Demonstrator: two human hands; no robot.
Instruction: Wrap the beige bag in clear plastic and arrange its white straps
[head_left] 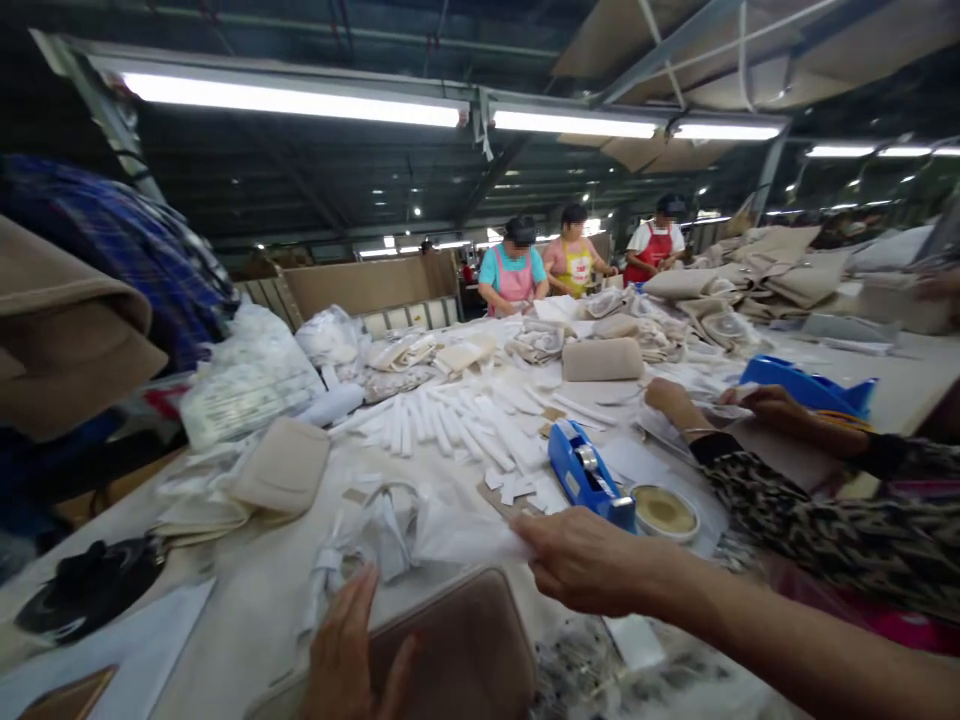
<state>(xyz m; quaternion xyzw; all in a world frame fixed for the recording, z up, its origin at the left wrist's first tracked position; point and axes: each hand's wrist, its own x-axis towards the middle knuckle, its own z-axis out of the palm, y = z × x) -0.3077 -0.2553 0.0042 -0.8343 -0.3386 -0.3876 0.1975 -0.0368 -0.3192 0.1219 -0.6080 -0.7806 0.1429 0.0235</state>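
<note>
My right hand [585, 560] pinches the end of a thin white translucent sheet [465, 530], which stretches left over the table. Low in the view, my left hand [352, 655] has its fingers apart beside a taupe rounded-corner piece that looks like a small bag [465, 645]. Whether the left hand touches this piece I cannot tell. Just past the two hands lies a crumpled clear and white wrapping with a strap-like loop [390, 515]. A blue tape dispenser [589, 475] stands beyond my right hand, with a roll of tape [664, 510] next to it.
Folded white paper strips [442, 420] lie mid-table. At right, a co-worker's hands [679, 405] work near another blue dispenser [806, 385]. Beige pieces [281, 465] and a black object [94, 590] lie left. Small plastic-wrapped parts [592, 665] sit at the front. Several people stand across the table.
</note>
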